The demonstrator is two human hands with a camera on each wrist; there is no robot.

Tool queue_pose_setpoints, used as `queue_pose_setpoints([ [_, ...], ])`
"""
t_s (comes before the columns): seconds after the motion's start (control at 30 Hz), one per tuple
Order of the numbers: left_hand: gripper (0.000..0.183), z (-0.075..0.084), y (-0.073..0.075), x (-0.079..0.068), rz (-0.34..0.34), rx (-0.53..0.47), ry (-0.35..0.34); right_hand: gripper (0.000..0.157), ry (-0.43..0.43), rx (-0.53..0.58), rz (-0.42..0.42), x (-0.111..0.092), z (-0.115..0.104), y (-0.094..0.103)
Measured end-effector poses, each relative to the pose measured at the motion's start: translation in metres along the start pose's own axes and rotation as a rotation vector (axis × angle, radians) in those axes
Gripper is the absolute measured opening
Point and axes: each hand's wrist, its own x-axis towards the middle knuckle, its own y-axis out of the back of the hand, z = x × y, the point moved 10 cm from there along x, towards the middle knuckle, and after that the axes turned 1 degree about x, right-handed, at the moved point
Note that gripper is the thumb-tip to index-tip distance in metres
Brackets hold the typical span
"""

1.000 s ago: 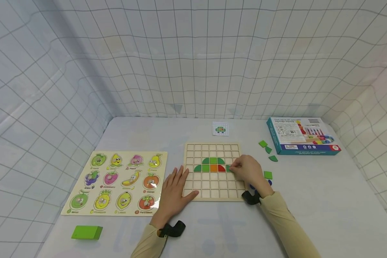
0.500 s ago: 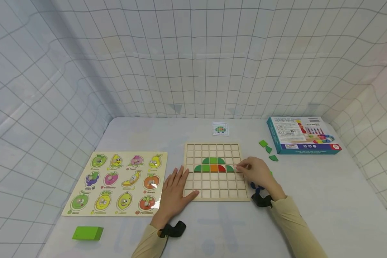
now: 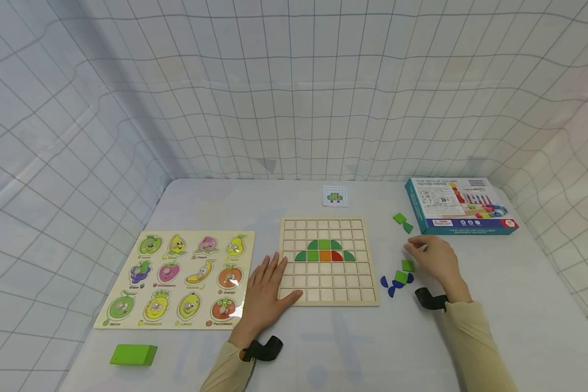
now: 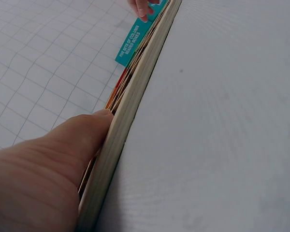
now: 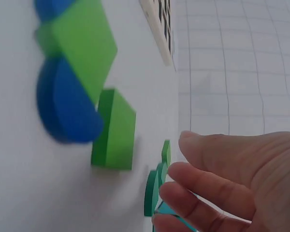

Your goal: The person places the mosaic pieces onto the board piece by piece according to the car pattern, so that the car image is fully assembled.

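Note:
My left hand (image 3: 265,294) lies with fingers spread over the left edge of the wooden grid board (image 3: 306,299); in the left wrist view its thumb (image 4: 84,130) rests at the board's edge. Set in the grid is a shape of green, orange and red tiles (image 3: 325,255). To the right of the board, my right hand (image 3: 436,260) reaches over the table with thumb and fingers apart, nothing between them. The right wrist view shows a dark green quarter-round tile (image 5: 151,193) close by its fingertips; in the head view the hand hides that tile.
Green square tiles (image 3: 401,277) and blue half-round tiles (image 3: 391,292) lie right of the board. A pattern card (image 3: 335,196) lies behind it, a boxed set (image 3: 463,209) at back right. Leftward are a fruit puzzle board (image 3: 173,283) and a green block (image 3: 133,354).
My right hand has let go of a green quarter-round tile in the grid and moved right, over to the loose tiles. The left hand has stayed in place on the board.

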Motion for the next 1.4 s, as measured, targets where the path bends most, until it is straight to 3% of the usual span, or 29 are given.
queue_pose_setpoints([
  [0.23, 0.080, 0.002, 0.000, 0.001, -0.018, -0.004, 0.004, 0.034, -0.032, -0.035, 0.032, 0.000, 0.015, 0.008],
  [0.53, 0.079, 0.002, 0.000, 0.001, -0.013, -0.012, -0.004, 0.041, -0.025, -0.075, -0.011, 0.007, 0.020, 0.006],
  [0.8, 0.080, 0.003, 0.001, 0.001, -0.017, -0.009, 0.003, 0.029, -0.038, -0.118, 0.002, 0.010, 0.020, 0.005],
  [1.07, 0.080, 0.003, 0.002, 0.001, -0.007, 0.002, -0.004, 0.032, -0.045, -0.191, -0.079, 0.006, 0.013, -0.001],
  [1.4, 0.079, 0.002, 0.002, 0.000, -0.008, 0.009, 0.000, 0.028, -0.033, -0.138, -0.051, 0.002, 0.013, 0.001],
])
